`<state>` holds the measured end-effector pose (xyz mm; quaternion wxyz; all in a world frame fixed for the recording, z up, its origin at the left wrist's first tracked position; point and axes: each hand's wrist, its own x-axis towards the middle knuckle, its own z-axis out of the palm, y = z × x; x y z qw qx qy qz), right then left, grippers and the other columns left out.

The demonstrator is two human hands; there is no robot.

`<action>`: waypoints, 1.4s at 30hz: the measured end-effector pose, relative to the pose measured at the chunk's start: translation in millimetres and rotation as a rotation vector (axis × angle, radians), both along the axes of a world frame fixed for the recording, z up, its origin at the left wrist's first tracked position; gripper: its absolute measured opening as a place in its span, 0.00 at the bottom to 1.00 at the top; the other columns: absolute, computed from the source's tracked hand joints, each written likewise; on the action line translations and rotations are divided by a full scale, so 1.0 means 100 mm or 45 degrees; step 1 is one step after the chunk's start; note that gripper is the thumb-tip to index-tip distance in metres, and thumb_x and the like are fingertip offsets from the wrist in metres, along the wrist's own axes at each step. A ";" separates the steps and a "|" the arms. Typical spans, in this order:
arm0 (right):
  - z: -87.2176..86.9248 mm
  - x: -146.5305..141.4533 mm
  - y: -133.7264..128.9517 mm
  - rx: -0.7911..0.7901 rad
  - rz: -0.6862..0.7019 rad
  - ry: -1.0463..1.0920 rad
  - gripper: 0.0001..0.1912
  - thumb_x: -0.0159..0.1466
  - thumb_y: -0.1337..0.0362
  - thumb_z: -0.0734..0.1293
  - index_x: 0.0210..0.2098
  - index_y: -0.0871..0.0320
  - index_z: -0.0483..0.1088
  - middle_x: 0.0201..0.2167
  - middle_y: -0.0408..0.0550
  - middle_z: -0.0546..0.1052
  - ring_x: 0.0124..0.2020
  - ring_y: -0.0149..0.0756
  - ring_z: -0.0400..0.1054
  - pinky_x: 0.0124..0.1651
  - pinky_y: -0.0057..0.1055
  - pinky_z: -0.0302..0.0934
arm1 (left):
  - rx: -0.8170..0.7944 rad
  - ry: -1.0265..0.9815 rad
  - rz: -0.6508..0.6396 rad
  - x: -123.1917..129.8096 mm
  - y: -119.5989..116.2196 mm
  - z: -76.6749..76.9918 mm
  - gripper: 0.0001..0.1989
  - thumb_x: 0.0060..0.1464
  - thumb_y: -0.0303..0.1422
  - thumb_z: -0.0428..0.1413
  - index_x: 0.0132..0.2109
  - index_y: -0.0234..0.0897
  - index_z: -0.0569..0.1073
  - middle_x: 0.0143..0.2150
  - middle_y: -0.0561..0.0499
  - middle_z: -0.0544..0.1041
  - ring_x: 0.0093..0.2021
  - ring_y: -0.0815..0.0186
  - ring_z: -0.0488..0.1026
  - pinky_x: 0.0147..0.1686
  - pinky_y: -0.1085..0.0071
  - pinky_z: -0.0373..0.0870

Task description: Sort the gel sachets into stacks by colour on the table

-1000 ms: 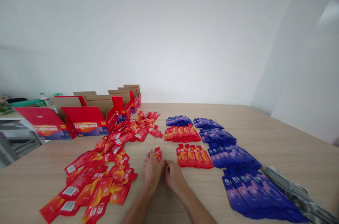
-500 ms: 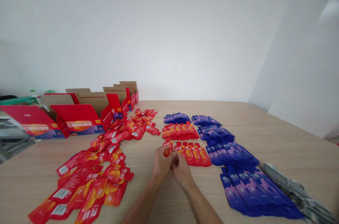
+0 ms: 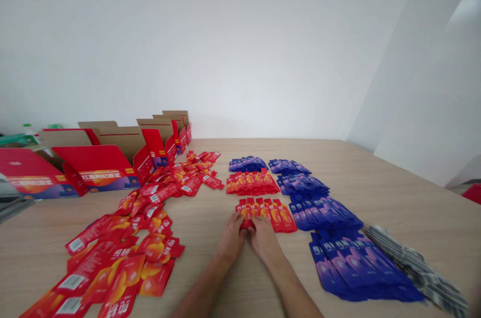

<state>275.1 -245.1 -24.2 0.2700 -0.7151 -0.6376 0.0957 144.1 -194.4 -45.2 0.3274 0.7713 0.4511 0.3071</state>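
At the left end of the nearer row of red pouches, both my hands are on one red pouch with orange fruit printed on it. My left hand pinches its left lower edge, fingers curled. From the other side my right hand grips its lower right part, thumb near the left thumb. The pouch lies face up, overlapping or touching its neighbour; the hands hide its bottom end. Behind it is another overlapping row of red pouches.
Loose red pouches are heaped on the left. Several purple-blue pouch stacks line the right, with a small one at the back. Open red cartons stand back left. A folded striped umbrella-like bundle lies at right on the wooden table.
The red pouch has moved right and down against the left end of the nearer row, and both hands have gone with it. The view has shifted slightly.
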 end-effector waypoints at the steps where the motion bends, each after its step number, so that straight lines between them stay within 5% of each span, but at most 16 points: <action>1: 0.01 -0.01 -0.01 -0.008 -0.011 -0.025 0.16 0.60 0.71 0.62 0.44 0.62 0.77 0.45 0.58 0.77 0.49 0.46 0.68 0.57 0.36 0.58 | 0.025 0.014 -0.012 0.00 0.01 -0.02 0.28 0.47 0.21 0.51 0.56 0.35 0.74 0.63 0.44 0.69 0.66 0.59 0.61 0.68 0.62 0.52; 5: 0.07 -0.01 -0.06 0.009 -0.053 -0.110 0.16 0.59 0.71 0.62 0.43 0.59 0.76 0.46 0.55 0.76 0.49 0.45 0.66 0.55 0.36 0.57 | 0.120 0.058 -0.038 -0.02 0.04 -0.13 0.29 0.46 0.21 0.50 0.56 0.34 0.74 0.63 0.42 0.70 0.66 0.57 0.62 0.68 0.60 0.54; 9: 0.09 0.02 -0.08 -0.010 0.012 -0.151 0.22 0.58 0.70 0.63 0.51 0.55 0.74 0.58 0.52 0.71 0.59 0.49 0.59 0.59 0.41 0.53 | 0.170 0.136 -0.028 -0.03 0.04 -0.16 0.29 0.48 0.22 0.50 0.58 0.37 0.73 0.63 0.44 0.70 0.66 0.59 0.62 0.68 0.58 0.54; 28: 0.01 0.02 -0.01 -0.018 -0.016 -0.195 0.24 0.59 0.69 0.62 0.53 0.57 0.74 0.58 0.51 0.72 0.59 0.51 0.59 0.59 0.44 0.52 | 0.114 0.369 0.087 -0.01 -0.17 0.11 0.29 0.52 0.29 0.51 0.63 0.38 0.66 0.68 0.45 0.62 0.68 0.55 0.53 0.67 0.59 0.48; 36: 0.08 -0.26 -0.04 0.050 0.043 -0.180 0.22 0.60 0.68 0.61 0.53 0.55 0.74 0.57 0.50 0.72 0.60 0.51 0.58 0.61 0.45 0.52 | 0.163 0.584 0.332 -0.38 -0.35 0.26 0.32 0.51 0.27 0.49 0.65 0.30 0.63 0.69 0.34 0.58 0.69 0.47 0.51 0.66 0.51 0.46; 42: 0.21 -0.70 -0.08 0.080 0.235 -0.167 0.17 0.61 0.68 0.61 0.47 0.57 0.76 0.55 0.53 0.73 0.59 0.49 0.60 0.61 0.42 0.52 | 0.219 0.783 0.701 -0.90 -0.47 0.28 0.32 0.55 0.32 0.49 0.67 0.30 0.60 0.69 0.33 0.57 0.70 0.45 0.48 0.66 0.47 0.41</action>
